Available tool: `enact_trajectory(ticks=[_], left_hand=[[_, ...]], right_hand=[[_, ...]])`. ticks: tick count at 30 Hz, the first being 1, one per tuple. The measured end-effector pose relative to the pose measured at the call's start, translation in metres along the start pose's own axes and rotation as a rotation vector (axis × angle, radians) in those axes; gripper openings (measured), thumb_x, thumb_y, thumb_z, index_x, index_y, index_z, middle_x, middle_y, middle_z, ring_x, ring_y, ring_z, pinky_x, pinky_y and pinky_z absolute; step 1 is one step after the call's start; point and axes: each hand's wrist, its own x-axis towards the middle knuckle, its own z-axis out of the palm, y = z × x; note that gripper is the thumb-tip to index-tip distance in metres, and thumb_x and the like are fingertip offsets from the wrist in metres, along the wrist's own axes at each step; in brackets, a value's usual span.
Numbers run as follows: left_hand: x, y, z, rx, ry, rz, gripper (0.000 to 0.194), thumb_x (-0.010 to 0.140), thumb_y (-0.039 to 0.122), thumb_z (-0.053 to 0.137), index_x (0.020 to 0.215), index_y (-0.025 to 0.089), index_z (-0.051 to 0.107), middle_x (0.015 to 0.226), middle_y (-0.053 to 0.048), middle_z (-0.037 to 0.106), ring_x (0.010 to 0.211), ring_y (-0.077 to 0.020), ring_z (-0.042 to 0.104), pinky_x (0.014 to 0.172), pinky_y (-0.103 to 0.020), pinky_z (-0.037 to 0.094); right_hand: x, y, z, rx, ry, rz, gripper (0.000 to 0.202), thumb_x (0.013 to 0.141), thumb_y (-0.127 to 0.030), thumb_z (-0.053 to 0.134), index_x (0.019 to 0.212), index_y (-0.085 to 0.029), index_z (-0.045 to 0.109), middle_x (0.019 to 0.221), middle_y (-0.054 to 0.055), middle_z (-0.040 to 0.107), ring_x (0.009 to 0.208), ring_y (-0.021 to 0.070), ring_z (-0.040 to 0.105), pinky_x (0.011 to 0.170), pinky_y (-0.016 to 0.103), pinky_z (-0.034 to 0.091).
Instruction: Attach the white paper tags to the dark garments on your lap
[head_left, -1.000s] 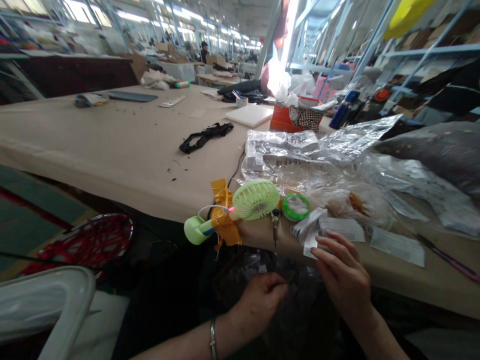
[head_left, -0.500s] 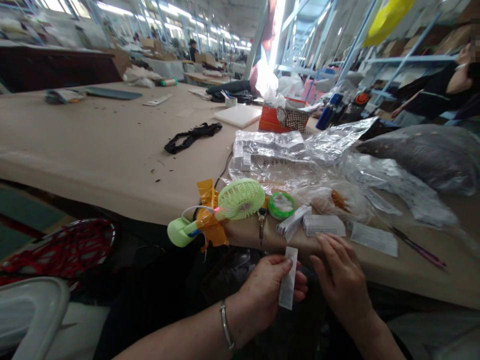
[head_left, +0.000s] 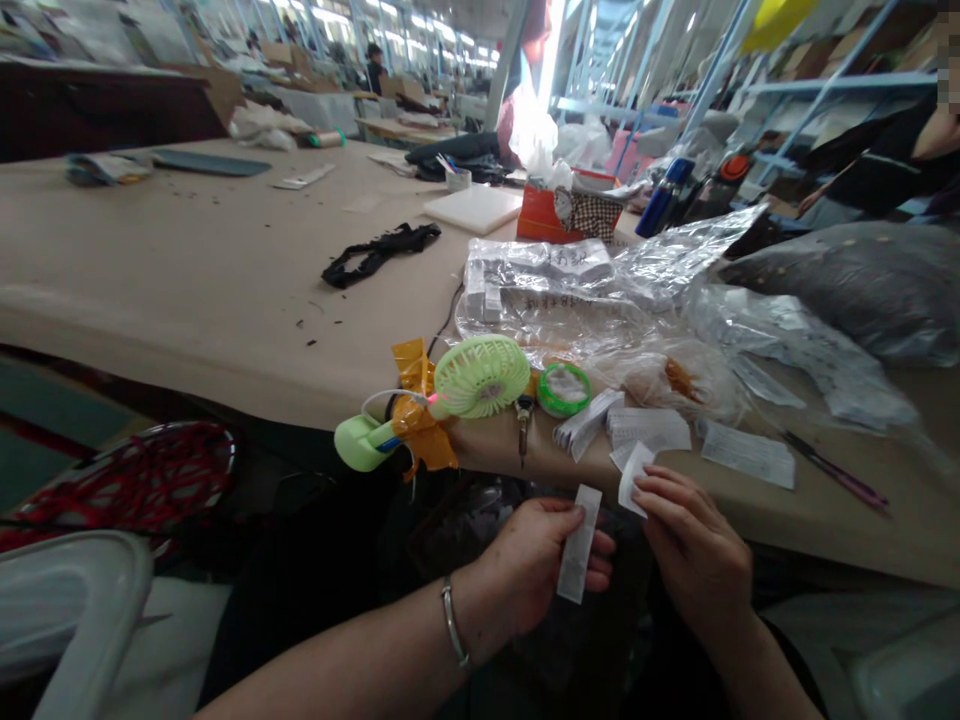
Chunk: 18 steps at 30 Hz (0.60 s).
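A white strip (head_left: 578, 548) is pinched by the half-curled left hand (head_left: 529, 560) before the desk (head_left: 240, 260); a white slip (head_left: 631, 482) is held by the right hand (head_left: 701, 555), fingertips closed. Both are judged light, creasable, best gripped by edges.

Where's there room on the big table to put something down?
The widest bare stretch of tan table is left of the black strap, nearer than the grey-blue board, with just small dark scraps. Another patch lies between strap and green fan. Right of the fan it's crowded: green-rimmed dish, white slips, clear plastic.
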Motion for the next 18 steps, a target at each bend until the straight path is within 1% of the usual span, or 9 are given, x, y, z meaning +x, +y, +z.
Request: enact_trajectory(ticks=[3,5,7,12,16,18], left_hand=[[-0.002,0.0,0.002,-0.053,-0.057,0.029,0.018,0.08,0.023,0.061,0.088,0.008,0.064,0.07,-0.006,0.064,0.052,-0.0125,0.058,0.056,-0.028,0.049],[-0.001,0.0,0.002,-0.097,-0.079,0.052,0.017,0.072,0.02,0.067,0.083,0.007,0.066,0.068,-0.005,0.062,0.053,-0.0113,0.056,0.055,-0.025,0.045],[0.0,-0.001,0.001,-0.139,-0.083,0.06,0.015,0.067,0.018,0.07,0.076,0.008,0.065,0.066,-0.004,0.061,0.054,-0.0109,0.056,0.053,-0.022,0.041],[0.0,-0.004,0.0,-0.19,-0.057,0.063,0.016,0.065,0.02,0.072,0.071,0.009,0.062,0.064,-0.002,0.058,0.055,-0.0102,0.054,0.053,-0.022,0.037],[-0.001,-0.004,-0.001,-0.184,-0.092,0.071,0.022,0.068,0.028,0.073,0.073,0.009,0.063,0.067,-0.003,0.061,0.055,-0.0098,0.054,0.053,-0.022,0.037],[-0.002,-0.005,-0.002,-0.159,-0.1,0.074,0.024,0.065,0.028,0.075,0.074,0.008,0.065,0.069,-0.005,0.062,0.057,-0.0105,0.055,0.054,-0.022,0.039]], right_hand=[[-0.002,-0.021,0.0,0.137,-0.081,-0.086,0.019,0.084,-0.01,0.06,0.094,-0.023,0.068,0.098,0.005,0.072,0.107,0.0227,0.064,0.091,0.043,0.052],[-0.005,-0.031,0.001,0.163,-0.143,-0.139,0.018,0.084,-0.01,0.06,0.093,-0.023,0.068,0.097,0.005,0.072,0.107,0.022,0.064,0.094,0.043,0.051],[-0.008,-0.037,0.003,0.163,-0.199,-0.16,0.017,0.085,-0.01,0.059,0.093,-0.023,0.067,0.097,0.004,0.073,0.107,0.0209,0.064,0.095,0.042,0.049],[-0.012,-0.041,0.004,0.12,-0.263,-0.173,0.018,0.087,-0.01,0.055,0.093,-0.022,0.067,0.096,0.004,0.073,0.107,0.0191,0.064,0.098,0.04,0.047],[-0.01,-0.041,0.004,0.119,-0.256,-0.189,0.018,0.087,-0.011,0.054,0.091,-0.022,0.067,0.095,0.004,0.073,0.105,0.0188,0.066,0.096,0.038,0.05],[-0.01,-0.041,0.005,0.125,-0.248,-0.191,0.018,0.087,-0.011,0.054,0.091,-0.022,0.067,0.095,0.004,0.073,0.105,0.0188,0.066,0.095,0.038,0.05]])
